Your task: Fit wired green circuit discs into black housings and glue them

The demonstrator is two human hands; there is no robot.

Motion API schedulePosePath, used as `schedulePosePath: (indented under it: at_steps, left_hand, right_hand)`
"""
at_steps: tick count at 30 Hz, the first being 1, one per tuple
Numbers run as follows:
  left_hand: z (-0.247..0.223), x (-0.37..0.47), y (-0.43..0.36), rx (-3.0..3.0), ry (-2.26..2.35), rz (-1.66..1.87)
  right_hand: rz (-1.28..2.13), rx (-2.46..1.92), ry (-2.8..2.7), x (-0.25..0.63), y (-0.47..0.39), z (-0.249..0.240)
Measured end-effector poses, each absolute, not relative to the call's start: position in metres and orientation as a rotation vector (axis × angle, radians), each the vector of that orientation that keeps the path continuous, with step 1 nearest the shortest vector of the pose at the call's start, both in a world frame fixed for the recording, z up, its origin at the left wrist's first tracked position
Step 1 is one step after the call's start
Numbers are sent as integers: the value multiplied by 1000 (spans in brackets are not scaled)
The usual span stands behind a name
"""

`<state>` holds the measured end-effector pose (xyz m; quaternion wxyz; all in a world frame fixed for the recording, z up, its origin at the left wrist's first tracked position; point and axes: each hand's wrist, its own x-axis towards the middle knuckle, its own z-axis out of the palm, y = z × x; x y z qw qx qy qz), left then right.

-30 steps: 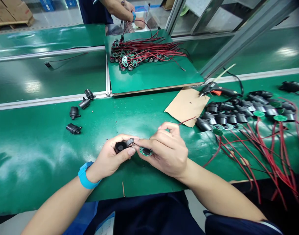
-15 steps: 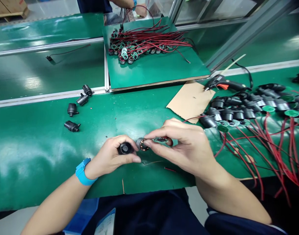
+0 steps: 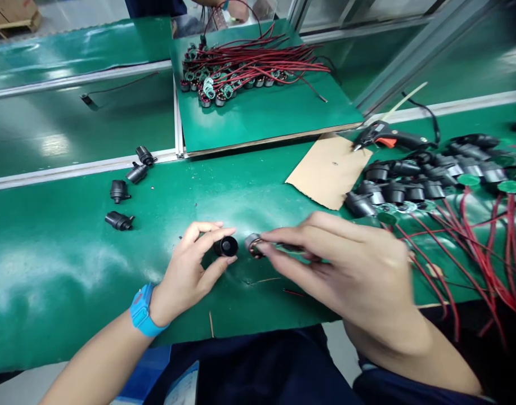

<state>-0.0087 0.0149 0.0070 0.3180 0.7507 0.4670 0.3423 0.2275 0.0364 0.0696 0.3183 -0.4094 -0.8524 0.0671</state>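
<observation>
My left hand (image 3: 194, 261) grips a black cylindrical plastic housing (image 3: 226, 246) between thumb and fingers, its open round end facing me and to the right. Just right of it, my right hand (image 3: 346, 270) pinches a small motor stator (image 3: 254, 246) with copper windings by its edge. A narrow gap separates the stator from the housing. The circuit board behind the stator is mostly hidden by my right fingers, which are slightly blurred.
Several black housings (image 3: 119, 220) lie at the left. A glue gun (image 3: 388, 138) rests by a cardboard piece (image 3: 327, 171). Assembled units (image 3: 395, 192) with red wires (image 3: 485, 253) crowd the right. Several stators with wires (image 3: 219, 98) lie on a raised board (image 3: 266, 126). Another person's hand (image 3: 237, 10) shows beyond.
The housing has turned in my left hand and its fingers have shifted around it. My right hand has moved slightly right with the stator and rotated, so the circuit board shows less.
</observation>
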Motion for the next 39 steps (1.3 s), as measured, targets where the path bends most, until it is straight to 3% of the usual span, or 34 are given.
schedulePosePath:
  at_steps: [6,12,24,29,33,39]
  left_hand:
    - [6,-8,15,1965,1156,919]
    - [6,-10,16,1855,1151,922]
    - [0,-11,19,1736,1093,1018]
    - [-13,-16,33,1948,1256,833]
    - [-15,-16,33,2041,1294,933]
    - [-11,-14,24,2206,1248,1015]
  right_hand:
    - [566,-968,-2217,206,51,43]
    - [803,-1039,-2232,219,59,56]
    - [938,-914,-2235,213,64,50]
    - [1371,-990,-2157,210,79,29]
    - [1692,-953,-1873,198,83,11]
    - [1620,-989,-1816,187,74,9]
